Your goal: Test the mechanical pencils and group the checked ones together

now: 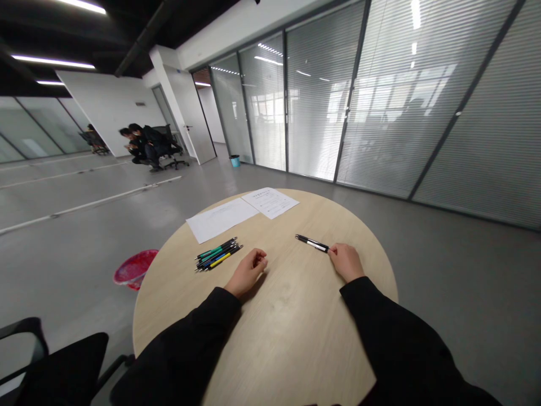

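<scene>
My right hand (347,263) is at the right of the round table, its fingertips closed on the near end of a few pens (311,243), black and white, lying side by side. How many there are I cannot tell. My left hand (247,272) rests on its side near the table's middle, fingers loosely curled in, and nothing shows in them. Just left of it lies a pile of pens (217,255), several of them, in green, black, blue and yellow. The pile is apart from the left hand.
Two white paper sheets (226,217) lie at the far side of the wooden table (279,332). A red basin (134,269) stands on the floor at left, near a black chair (63,366). Farther off are seated people (147,145), a blue bin (235,161) and glass partitions.
</scene>
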A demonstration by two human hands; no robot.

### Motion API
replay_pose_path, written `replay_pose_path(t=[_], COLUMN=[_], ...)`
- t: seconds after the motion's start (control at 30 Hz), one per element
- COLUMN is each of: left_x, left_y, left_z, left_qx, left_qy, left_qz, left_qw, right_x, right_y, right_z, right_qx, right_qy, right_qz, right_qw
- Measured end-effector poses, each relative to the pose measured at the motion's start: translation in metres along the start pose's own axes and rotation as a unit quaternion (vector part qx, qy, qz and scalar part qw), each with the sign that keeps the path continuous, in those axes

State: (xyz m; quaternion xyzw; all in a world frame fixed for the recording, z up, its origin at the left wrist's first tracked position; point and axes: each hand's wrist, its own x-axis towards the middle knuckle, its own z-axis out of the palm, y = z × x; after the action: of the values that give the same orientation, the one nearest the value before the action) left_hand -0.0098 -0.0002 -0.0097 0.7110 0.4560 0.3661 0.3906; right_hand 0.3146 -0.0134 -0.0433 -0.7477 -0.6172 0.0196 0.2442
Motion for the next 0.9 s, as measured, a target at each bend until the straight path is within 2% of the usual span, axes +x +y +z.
replay_pose_path(t=[0.37, 0.7, 0.9], left_x=[0.0007, 0.0002, 0.0003], left_y=[-0.0031, -0.0013, -0.0030], left_z=[-0.0003, -0.0005, -0.0010], left_qx=[-0.010, 0.002, 0.007], left_qy=[-0.010, -0.004, -0.005], left_qz=[0.002, 0.002, 0.007], left_qw=[1.000, 1.000, 1.000], right_x=[0.0043, 0.0045, 0.0050], right_y=[0.0032, 0.0066, 0.0076], right_z=[0.0023, 0.0061, 0.0061], right_qx=[-0.001, 0.012, 0.029], right_qy=[-0.003, 0.038, 0.038], right_qz=[-0.004, -0.013, -0.020], right_qw=[1.000, 0.999, 0.999])
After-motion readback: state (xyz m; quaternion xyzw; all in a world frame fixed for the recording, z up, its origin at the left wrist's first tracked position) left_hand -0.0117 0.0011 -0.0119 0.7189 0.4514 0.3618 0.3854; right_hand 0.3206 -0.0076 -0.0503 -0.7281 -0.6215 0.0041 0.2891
